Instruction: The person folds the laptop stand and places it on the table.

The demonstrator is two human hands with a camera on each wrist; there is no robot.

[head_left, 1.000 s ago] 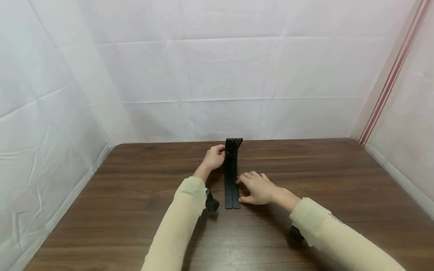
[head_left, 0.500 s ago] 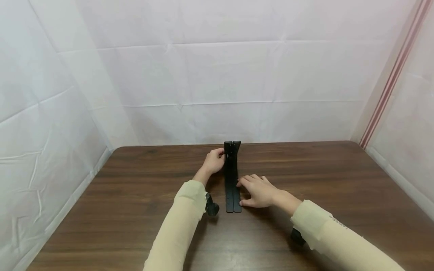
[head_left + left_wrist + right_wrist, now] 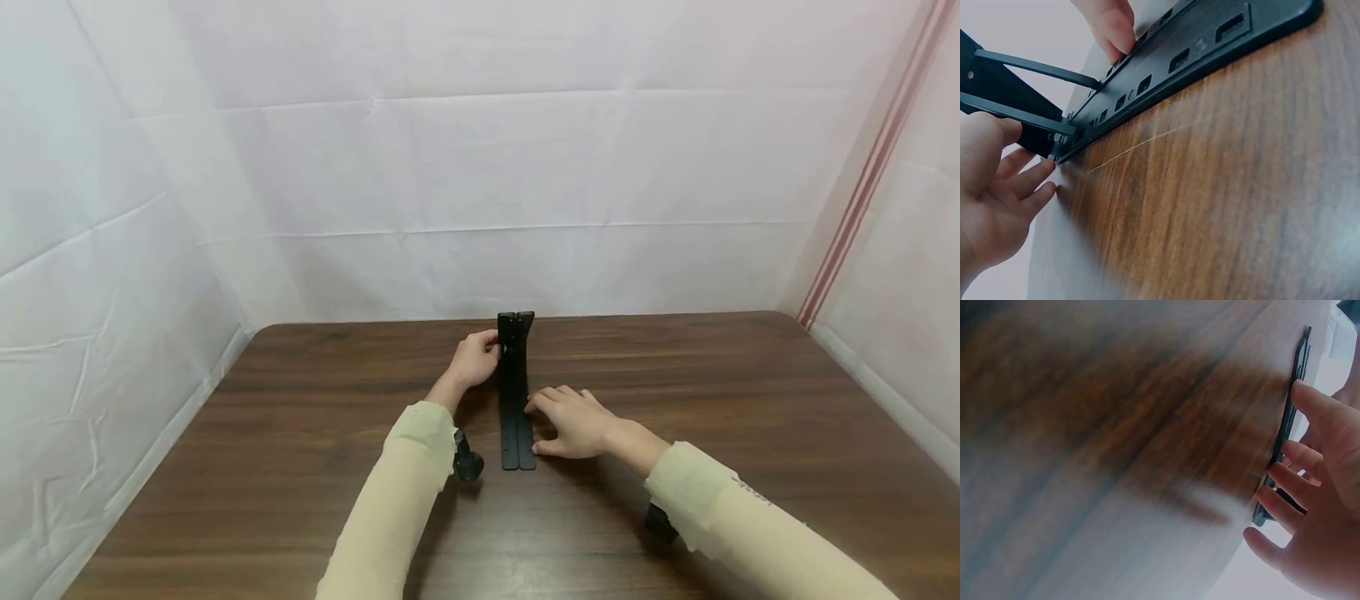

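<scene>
Black bracket (image 3: 516, 400) lay half-raised on the surface (image 3: 300, 433) — left hand (image 3: 474, 360) gripped its upright end, right hand (image 3: 573, 423) pressed flat.

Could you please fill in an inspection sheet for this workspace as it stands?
Surface: brown wood-grain table.
Job's things: black slotted bracket lying flat, far end raised upright.
Clutter: nothing seen.
Hands: left hand touches the upright end with curled fingers; right hand rests its fingers on the flat part.
Cables: nothing seen.
Surroundings: creased white sheeting on three sides; striped strip at the right corner.
</scene>
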